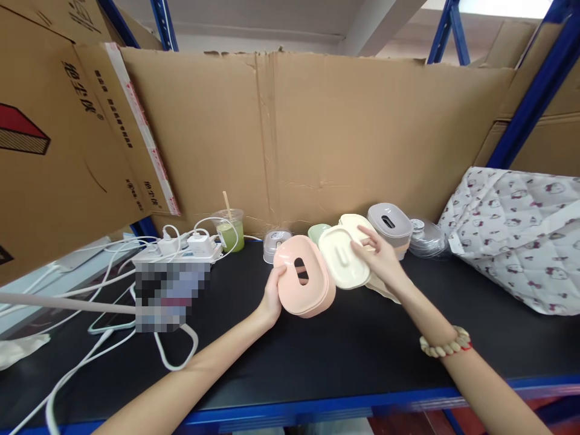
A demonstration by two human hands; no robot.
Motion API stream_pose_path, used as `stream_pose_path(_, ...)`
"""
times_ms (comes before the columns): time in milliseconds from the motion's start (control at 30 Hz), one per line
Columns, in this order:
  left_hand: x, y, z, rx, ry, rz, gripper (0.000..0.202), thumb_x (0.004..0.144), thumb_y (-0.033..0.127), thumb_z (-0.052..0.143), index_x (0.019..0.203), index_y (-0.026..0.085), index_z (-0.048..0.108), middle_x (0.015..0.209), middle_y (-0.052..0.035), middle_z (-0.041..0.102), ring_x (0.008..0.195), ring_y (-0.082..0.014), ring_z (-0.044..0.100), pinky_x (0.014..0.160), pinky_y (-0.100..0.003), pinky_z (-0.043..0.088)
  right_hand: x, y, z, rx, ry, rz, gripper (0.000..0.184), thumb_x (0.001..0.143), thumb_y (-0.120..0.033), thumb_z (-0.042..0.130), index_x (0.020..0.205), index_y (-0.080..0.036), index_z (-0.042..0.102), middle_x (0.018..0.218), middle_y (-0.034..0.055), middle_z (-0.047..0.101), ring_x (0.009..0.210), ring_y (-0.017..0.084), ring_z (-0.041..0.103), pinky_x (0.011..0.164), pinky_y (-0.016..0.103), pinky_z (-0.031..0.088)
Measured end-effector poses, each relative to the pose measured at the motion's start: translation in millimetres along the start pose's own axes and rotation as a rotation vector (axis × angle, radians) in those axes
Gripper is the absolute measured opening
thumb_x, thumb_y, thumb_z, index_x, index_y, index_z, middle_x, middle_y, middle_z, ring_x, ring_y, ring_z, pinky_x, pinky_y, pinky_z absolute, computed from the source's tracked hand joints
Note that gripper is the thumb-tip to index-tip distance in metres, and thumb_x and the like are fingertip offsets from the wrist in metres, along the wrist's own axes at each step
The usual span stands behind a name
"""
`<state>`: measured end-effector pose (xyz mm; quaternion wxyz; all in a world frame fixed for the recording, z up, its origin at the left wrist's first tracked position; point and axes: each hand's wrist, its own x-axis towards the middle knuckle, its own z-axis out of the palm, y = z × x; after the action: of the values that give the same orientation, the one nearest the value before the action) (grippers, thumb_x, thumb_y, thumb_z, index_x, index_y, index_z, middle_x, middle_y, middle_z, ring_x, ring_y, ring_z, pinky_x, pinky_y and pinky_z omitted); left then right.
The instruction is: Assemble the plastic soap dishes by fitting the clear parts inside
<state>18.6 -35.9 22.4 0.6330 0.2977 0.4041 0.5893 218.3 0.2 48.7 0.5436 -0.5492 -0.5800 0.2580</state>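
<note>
My left hand (274, 293) grips a stack of pink plastic lids (312, 302), each with an oval slot, tilted towards me above the black table. In my right hand (378, 257) is a cream lid (342, 260) with a raised oval in its middle, held by its right edge close beside the pink stack. Behind it another cream piece (353, 222) shows in part, and a green piece (318, 231) peeks out between the two. Farther right, a stack of grey lids (390, 220) with a slot stands on lighter pieces.
Clear plastic lids (430, 238) lie right of the grey stack, and a clear container (275, 243) stands behind the pink stack. A patterned bag (521, 235) fills the right side. At left are a drink cup (232, 232), a power strip (206, 251) and tangled white cables (67, 374). Cardboard (317, 133) walls the back.
</note>
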Motion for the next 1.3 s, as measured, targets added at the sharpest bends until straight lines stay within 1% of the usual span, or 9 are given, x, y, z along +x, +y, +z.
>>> stream_pose_path(133,-2,-4,2.1,0.055,-0.018,-0.013,0.025,0.063,0.034,0.053,0.069,0.014,0.065,0.067,-0.0074,0.070,0.077,-0.0265,0.066,0.074,-0.035,0.051,-21,-4,24,0.265,-0.350,0.103,0.043,0.070,-0.039,0.063,0.108,-0.019,0.061,0.099,0.0060,0.065,0.086,0.017,0.062,0.068,0.026,0.051)
stream_pose_path(267,2,-7,-1.2,0.094,-0.036,0.093,0.034,0.062,0.042,0.061,0.080,0.014,0.065,0.077,-0.0073,0.071,0.089,-0.0276,0.063,0.082,-0.035,0.048,-36,-8,33,0.435,-0.609,0.205,0.041,0.079,-0.050,0.052,0.109,-0.023,0.058,0.108,0.0073,0.064,0.085,0.018,0.063,0.063,0.028,0.053)
stream_pose_path(367,3,-7,-3.9,0.193,-0.017,0.208,0.042,0.058,0.049,0.066,0.082,0.015,0.064,0.081,-0.0066,0.070,0.091,-0.0273,0.062,0.080,-0.034,0.047,-38,-3,37,0.463,-0.604,0.195,0.050,0.074,-0.056,0.055,0.111,-0.023,0.054,0.107,0.0075,0.065,0.081,0.018,0.064,0.058,0.027,0.052)
stream_pose_path(500,-1,-5,-3.8,0.336,-0.038,0.384,0.039,0.060,0.048,0.066,0.081,0.016,0.064,0.082,-0.0048,0.068,0.084,-0.0225,0.062,0.071,-0.029,0.047,-37,3,41,0.385,-0.486,0.027,0.064,0.054,-0.036,0.078,0.111,-0.022,0.050,0.097,0.0042,0.067,0.079,0.015,0.064,0.066,0.025,0.052)
stream_pose_path(800,-6,-2,-5.7,0.528,-0.072,0.592,0.021,0.063,0.036,0.067,0.069,0.017,0.058,0.068,-0.0009,0.062,0.067,-0.0161,0.057,0.063,-0.024,0.044,-40,-1,38,0.292,-0.547,-0.099,0.044,0.060,-0.035,0.076,0.094,-0.021,0.052,0.077,-0.0009,0.065,0.061,0.010,0.060,0.054,0.021,0.048)
stream_pose_path(1067,-5,-1,-3.7,0.368,-0.142,0.313,0.039,0.064,0.042,0.068,0.093,0.016,0.064,0.089,-0.0055,0.070,0.087,-0.0225,0.063,0.073,-0.027,0.048,-40,0,40,0.266,-0.574,0.060,0.047,0.065,-0.045,0.069,0.100,-0.017,0.056,0.073,0.0010,0.065,0.057,0.013,0.059,0.045,0.022,0.046)
stream_pose_path(1167,-4,-2,-4.8,0.352,-0.178,0.090,0.038,0.066,0.037,0.066,0.095,0.014,0.065,0.086,-0.0068,0.071,0.083,-0.0238,0.065,0.071,-0.028,0.049,-35,4,42,0.262,-0.528,0.038,0.051,0.071,-0.048,0.061,0.110,-0.016,0.056,0.084,0.0048,0.067,0.062,0.015,0.061,0.046,0.024,0.048)
stream_pose_path(1233,-5,-2,-4.1,0.341,-0.167,-0.095,0.029,0.070,0.031,0.060,0.092,0.013,0.067,0.079,-0.0075,0.072,0.077,-0.0232,0.066,0.068,-0.029,0.050,-25,7,37,0.209,-0.436,-0.014,0.052,0.072,-0.047,0.058,0.115,-0.017,0.055,0.091,0.0060,0.066,0.066,0.015,0.061,0.048,0.025,0.049)
stream_pose_path(1300,-5,-2,-2.2,0.313,-0.121,-0.225,0.023,0.074,0.026,0.054,0.087,0.012,0.067,0.072,-0.0076,0.072,0.070,-0.0219,0.067,0.067,-0.029,0.051,-9,11,23,0.062,-0.211,-0.147,0.045,0.073,-0.041,0.057,0.112,-0.019,0.057,0.090,0.0055,0.065,0.068,0.016,0.061,0.053,0.027,0.050)
